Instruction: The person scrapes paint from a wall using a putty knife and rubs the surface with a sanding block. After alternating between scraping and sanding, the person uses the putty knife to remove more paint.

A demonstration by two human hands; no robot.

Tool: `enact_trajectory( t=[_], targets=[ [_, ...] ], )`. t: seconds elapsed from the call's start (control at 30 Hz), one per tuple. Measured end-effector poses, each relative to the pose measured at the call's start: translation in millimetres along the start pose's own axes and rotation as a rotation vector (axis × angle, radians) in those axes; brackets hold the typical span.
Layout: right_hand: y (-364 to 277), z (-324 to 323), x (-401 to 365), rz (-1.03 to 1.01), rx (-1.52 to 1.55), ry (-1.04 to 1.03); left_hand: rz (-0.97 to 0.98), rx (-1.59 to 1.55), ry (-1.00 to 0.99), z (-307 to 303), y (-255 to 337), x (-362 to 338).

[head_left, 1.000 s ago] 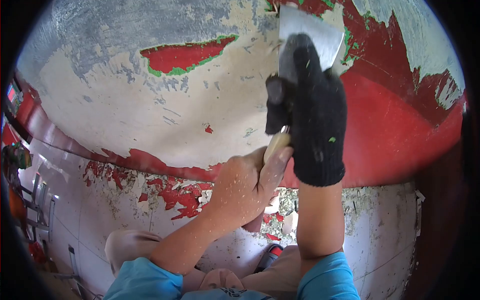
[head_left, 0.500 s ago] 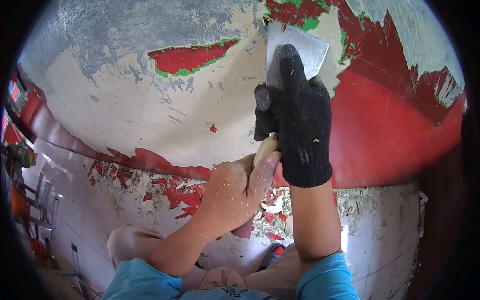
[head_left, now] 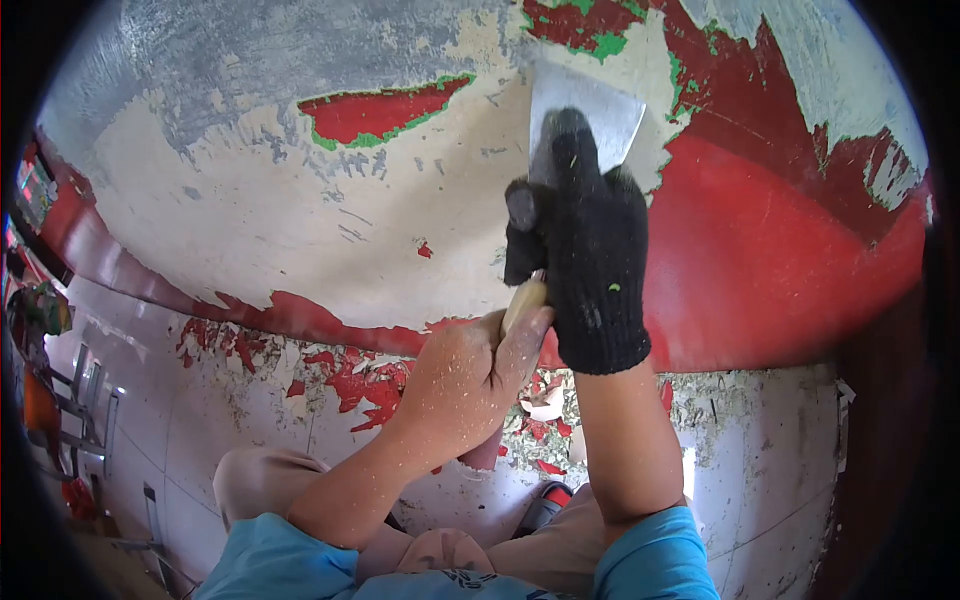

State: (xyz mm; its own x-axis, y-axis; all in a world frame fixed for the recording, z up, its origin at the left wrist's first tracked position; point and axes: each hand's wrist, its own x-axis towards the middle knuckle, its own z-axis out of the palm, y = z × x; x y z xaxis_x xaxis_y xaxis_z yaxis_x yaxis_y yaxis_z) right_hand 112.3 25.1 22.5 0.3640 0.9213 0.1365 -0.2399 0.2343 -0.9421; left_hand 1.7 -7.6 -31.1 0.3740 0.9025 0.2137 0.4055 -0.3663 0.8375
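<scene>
A wide metal scraper (head_left: 590,105) lies against the curved, partly stripped surface (head_left: 270,220), its blade pointing away from me. My right hand (head_left: 590,250), in a black knit glove, grips the scraper near its neck, with one finger stretched flat along the blade. My bare left hand (head_left: 475,370), dusted with pale flecks, is wrapped round the wooden handle (head_left: 527,300) below the glove. Red and green paint patches (head_left: 600,30) remain beyond the blade's edge. Smooth red paint (head_left: 760,270) covers the surface to the right of the glove.
Paint chips (head_left: 365,390) and crumbs litter the tiled floor (head_left: 180,430) below the surface's edge. Metal-legged furniture (head_left: 90,410) stands at the far left. My bent knees are underneath, with a dark shoe (head_left: 545,508) between them.
The scraper and both hands have shifted slightly toward me and left. The blade has drawn back from the red and green patch. Both hands keep their hold.
</scene>
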Motion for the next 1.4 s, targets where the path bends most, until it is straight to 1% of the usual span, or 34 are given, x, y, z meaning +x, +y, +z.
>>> enact_trajectory(
  t=[0.03,0.07,0.13,0.17,0.3,0.4,0.47,0.5,0.63,0.7,0.77,0.83,0.87,0.93,0.97,1.0,1.03,1.1,1.2,1.3,1.33,1.37,1.4],
  targets=[
    [-2,2,-2,0.075,0.022,0.031,0.015,0.016,0.002,-1,0,0],
    [-5,3,0,0.064,0.022,0.024,0.024,0.017,0.011,-4,1,3],
    [-10,1,5,-0.042,-0.04,-0.042,0.003,-0.008,-0.052,-8,7,9],
    [-13,0,5,-0.007,-0.057,-0.036,0.033,-0.009,-0.035,-6,8,9],
    [-7,0,5,-0.017,-0.055,-0.027,0.005,-0.027,-0.041,-5,6,8],
    [-4,-3,1,-0.029,0.023,-0.003,-0.015,-0.03,-0.091,-2,7,5],
    [-4,-4,0,0.053,0.015,0.052,-0.023,-0.108,-0.123,2,6,2],
    [-5,-8,2,0.014,-0.003,0.006,0.015,-0.096,-0.147,1,6,5],
    [-10,-10,5,-0.04,-0.069,0.008,-0.005,-0.041,-0.136,7,8,11],
    [-8,-10,2,-0.022,-0.05,0.015,-0.002,-0.103,-0.075,9,9,9],
    [-8,-11,-1,-0.024,-0.041,0.012,0.006,-0.094,-0.099,9,5,6],
    [-5,-12,-2,0.011,-0.014,0.057,0.038,-0.072,-0.115,10,4,6],
    [-8,-11,-1,-0.002,-0.01,0.052,0.048,-0.054,-0.103,11,3,6],
    [-13,-12,1,-0.112,-0.157,0.033,0.059,-0.036,-0.078,12,6,10],
    [-13,-17,6,-0.129,-0.135,-0.027,0.013,-0.056,-0.119,11,9,14],
    [-13,-16,9,-0.128,-0.129,-0.032,-0.037,-0.075,-0.161,11,10,16],
    [-13,-14,10,-0.115,-0.094,-0.021,-0.042,-0.07,-0.162,11,9,17],
    [-10,-18,9,-0.086,-0.065,0.003,0.022,-0.042,-0.074,15,8,15],
    [-7,-22,8,-0.108,-0.061,-0.04,-0.007,-0.057,-0.115,15,9,11],
    [-12,-18,2,0.02,-0.023,0.036,0.044,-0.067,-0.078,19,9,10],
    [-16,-17,4,0.013,-0.024,0.028,0.053,-0.062,-0.075,18,11,11],
    [-18,-19,8,-0.036,-0.03,0.009,0.089,-0.092,-0.067,17,13,15],
    [-19,-21,9,-0.081,-0.034,-0.005,0.086,-0.09,-0.066,18,13,17]
  ],
)
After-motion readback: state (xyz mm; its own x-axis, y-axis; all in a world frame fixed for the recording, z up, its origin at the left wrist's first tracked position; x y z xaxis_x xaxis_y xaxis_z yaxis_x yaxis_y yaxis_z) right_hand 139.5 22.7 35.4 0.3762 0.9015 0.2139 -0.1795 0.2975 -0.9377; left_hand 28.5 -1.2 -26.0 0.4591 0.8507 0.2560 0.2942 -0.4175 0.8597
